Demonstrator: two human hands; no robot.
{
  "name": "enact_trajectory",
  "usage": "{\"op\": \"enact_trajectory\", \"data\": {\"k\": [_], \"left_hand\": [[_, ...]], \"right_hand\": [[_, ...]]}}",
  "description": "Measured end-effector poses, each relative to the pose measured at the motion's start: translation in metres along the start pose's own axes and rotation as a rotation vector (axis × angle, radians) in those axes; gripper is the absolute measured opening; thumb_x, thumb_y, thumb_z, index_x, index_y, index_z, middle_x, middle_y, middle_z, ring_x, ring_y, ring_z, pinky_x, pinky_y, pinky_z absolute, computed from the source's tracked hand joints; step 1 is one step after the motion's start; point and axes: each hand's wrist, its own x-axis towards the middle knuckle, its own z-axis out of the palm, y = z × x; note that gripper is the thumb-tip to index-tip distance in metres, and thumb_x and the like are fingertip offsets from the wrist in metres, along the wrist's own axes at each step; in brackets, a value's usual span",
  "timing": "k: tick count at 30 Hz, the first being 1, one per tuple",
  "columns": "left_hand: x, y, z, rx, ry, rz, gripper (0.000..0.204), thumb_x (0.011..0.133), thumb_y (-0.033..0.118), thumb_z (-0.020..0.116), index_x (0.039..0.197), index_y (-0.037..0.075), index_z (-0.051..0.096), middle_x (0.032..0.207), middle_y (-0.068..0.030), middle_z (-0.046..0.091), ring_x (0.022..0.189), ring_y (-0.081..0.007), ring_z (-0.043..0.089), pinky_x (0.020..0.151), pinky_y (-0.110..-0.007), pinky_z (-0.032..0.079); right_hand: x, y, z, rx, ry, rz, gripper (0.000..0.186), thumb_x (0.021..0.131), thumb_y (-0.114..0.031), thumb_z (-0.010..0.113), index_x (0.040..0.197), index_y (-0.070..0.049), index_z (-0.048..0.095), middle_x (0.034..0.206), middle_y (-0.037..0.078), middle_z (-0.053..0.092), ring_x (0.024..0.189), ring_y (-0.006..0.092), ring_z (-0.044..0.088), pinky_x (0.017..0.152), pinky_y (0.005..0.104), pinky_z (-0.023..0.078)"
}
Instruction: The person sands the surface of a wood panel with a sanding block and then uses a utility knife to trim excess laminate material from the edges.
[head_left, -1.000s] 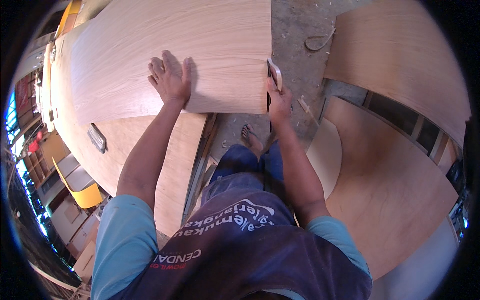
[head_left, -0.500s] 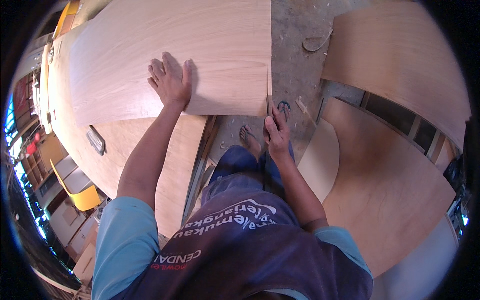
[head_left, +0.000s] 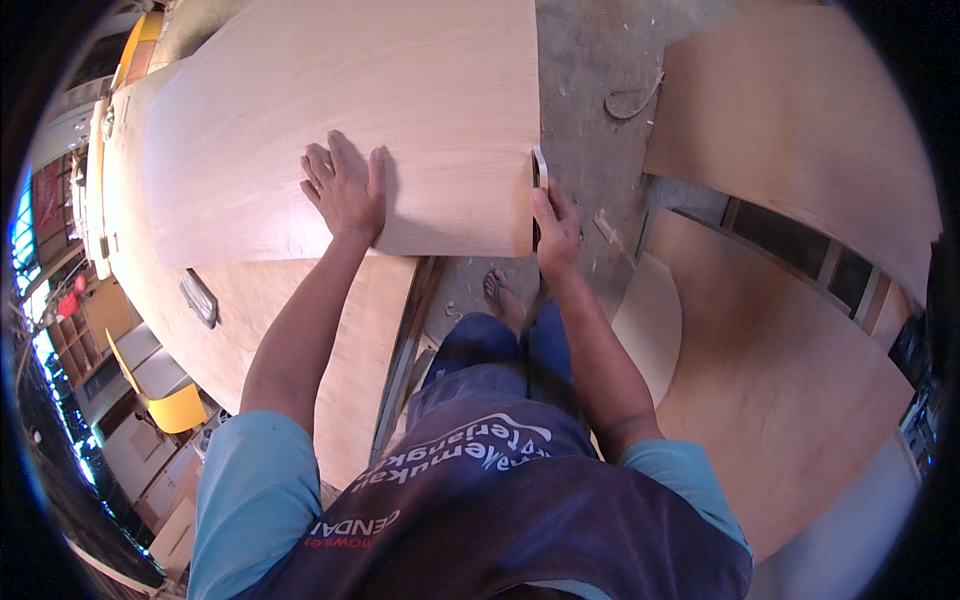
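Note:
My left hand (head_left: 347, 193) lies on a large pale wood-grained board (head_left: 440, 110), fingers spread and palm down. At the board's right edge, near its front corner, my right hand (head_left: 558, 228) is closed around a narrow dark tool with a pale rounded end (head_left: 541, 166). The tool lies against or very close to the edge. Most of it is hidden by my fingers and the board, so its kind does not show.
The board rests over a wooden worktop (head_left: 300, 340), where a small grey flat block (head_left: 199, 298) lies. To the right are large brown sheets (head_left: 780, 370) and another wood panel (head_left: 790, 130). A looped strip (head_left: 632, 108) and scraps lie on the concrete floor (head_left: 590, 90).
My right hand has moved away from me along the board's edge, and the tool's pale rounded end now shows. My left hand stays flat on the board. The whole view has shifted slightly.

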Motion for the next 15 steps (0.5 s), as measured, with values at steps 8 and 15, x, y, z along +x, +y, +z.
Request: {"op": "enact_trajectory", "data": {"k": [8,15], "left_hand": [[-0.001,-0.002,0.0,0.021,0.033,0.012,0.089,0.103,0.068,0.043,0.169,0.012,0.024,0.171,-0.0289,0.019,0.161,-0.0452,0.012,0.129,-0.059,0.011],[0.0,0.0,-0.004,0.012,-0.034,-0.007,0.093,0.102,0.072,0.04,0.169,0.01,0.021,0.172,-0.029,0.013,0.162,-0.0441,0.009,0.13,-0.058,0.008]], "right_hand": [[0.003,0.001,0.011,-0.019,0.104,0.014,0.047,0.108,-0.019,0.061,0.149,0.004,0.056,0.129,0.008,0.069,0.115,0.0129,0.061,0.102,0.0278,0.046],[0.056,-0.027,0.019,-0.058,0.009,-0.099,0.053,0.109,-0.026,0.061,0.15,0.006,0.052,0.143,0.01,0.061,0.131,0.0178,0.054,0.112,0.0323,0.039]]}}
